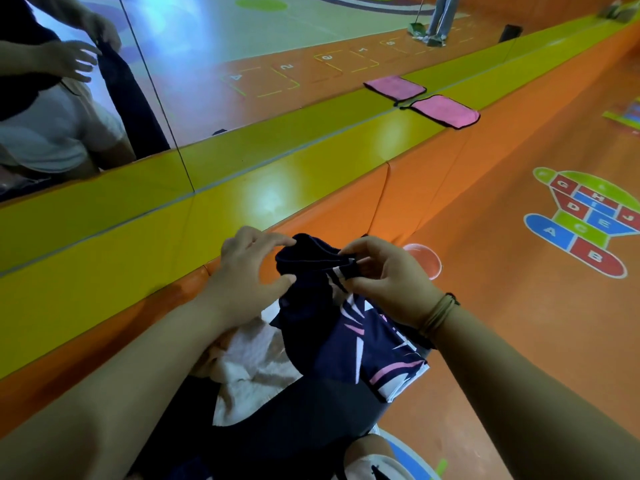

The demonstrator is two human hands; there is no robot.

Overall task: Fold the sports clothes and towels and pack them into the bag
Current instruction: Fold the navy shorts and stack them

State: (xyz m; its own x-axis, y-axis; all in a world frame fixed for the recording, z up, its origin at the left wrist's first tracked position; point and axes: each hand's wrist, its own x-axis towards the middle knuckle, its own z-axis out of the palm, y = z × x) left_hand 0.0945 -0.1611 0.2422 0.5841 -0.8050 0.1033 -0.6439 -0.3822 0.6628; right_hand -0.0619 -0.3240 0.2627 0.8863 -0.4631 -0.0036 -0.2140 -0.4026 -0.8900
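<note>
A navy sports garment (349, 337) with pink and white streaks hangs in front of me, held up by its top hem. My left hand (247, 271) pinches the hem's left end between thumb and fingers. My right hand (384, 275) grips the hem's right end. Under the garment lies a crumpled white towel (252, 368) on a dark surface (294, 427); whether that is the bag I cannot tell. A pink towel (445, 110) lies flat on the yellow ledge far to the right.
A yellow padded ledge (207, 188) runs along a mirror wall (207, 46), which reflects my hands and the pink towel. Orange floor with a lettered hopscotch mark (585, 220) spreads to the right. A pink bowl (424, 259) sits behind my right hand. A person's legs stand far back.
</note>
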